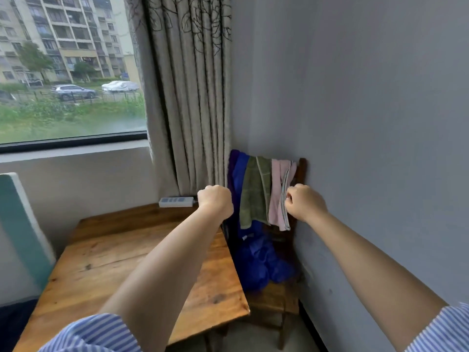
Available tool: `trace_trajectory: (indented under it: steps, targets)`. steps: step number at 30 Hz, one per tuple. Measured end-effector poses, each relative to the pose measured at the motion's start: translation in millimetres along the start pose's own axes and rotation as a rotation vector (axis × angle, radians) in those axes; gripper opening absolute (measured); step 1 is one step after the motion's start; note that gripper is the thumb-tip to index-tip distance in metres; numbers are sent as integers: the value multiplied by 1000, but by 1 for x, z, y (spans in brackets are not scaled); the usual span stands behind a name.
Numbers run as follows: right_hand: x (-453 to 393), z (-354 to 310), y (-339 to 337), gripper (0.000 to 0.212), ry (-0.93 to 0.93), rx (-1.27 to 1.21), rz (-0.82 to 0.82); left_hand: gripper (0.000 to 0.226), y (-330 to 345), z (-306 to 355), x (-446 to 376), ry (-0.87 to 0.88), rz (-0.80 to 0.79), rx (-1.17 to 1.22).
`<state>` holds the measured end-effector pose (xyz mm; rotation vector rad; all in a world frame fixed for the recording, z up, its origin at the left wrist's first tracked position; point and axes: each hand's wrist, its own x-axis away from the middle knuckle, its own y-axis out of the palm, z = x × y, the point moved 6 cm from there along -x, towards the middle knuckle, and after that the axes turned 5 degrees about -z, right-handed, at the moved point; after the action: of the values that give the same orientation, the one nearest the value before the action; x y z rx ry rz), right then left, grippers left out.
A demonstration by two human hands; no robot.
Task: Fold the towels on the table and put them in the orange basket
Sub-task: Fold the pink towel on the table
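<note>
Progress: nil so far, by the look of it. Table bare of towels; no basket in view. Towels hang on chair back by wall: green towel, pink towel, blue cloth draped below. Right hand curled at pink towel's striped edge, seems to pinch it. Left hand fisted, holds nothing visible. All folding and basketing left.

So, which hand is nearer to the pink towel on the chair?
The right hand: its fingers pinch the striped edge of the pink towel. The left hand is a closed fist further left, in front of the blue cloth, apart from the pink towel.
</note>
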<state>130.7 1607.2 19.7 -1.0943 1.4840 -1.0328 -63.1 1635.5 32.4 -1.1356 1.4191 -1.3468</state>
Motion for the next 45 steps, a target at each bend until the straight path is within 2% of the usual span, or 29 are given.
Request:
trace_trajectory:
  steps: [6,11,16,19,21,28,35,42,45]
  targets:
    - [-95,53,32,27,100,27,-40,27,34,36,-107,94,-83,30]
    - [-200,104,56,24,139,-45,-18,23,46,65,-214,90,-110,101]
    - [-281,144,85,19,110,-106,-79,20,47,105,-322,106,-174,153]
    - [-327,164,103,29,78,-130,-131,29,57,134,-373,103,-228,233]
    - [-352,175,116,17,68,-113,-172,31,71,151,-403,95,-268,319]
    - [-389,193,166,27,168,-145,-220,39,116,181,-455,48,-301,493]
    - [-388,199,177,22,195,-173,-96,32,134,177,-464,-25,-183,607]
    - [-394,195,181,22,333,-200,-218,29,132,179,-476,-19,-246,625]
    - [-395,195,176,20,358,-258,-198,29,125,176,-476,-34,-233,693]
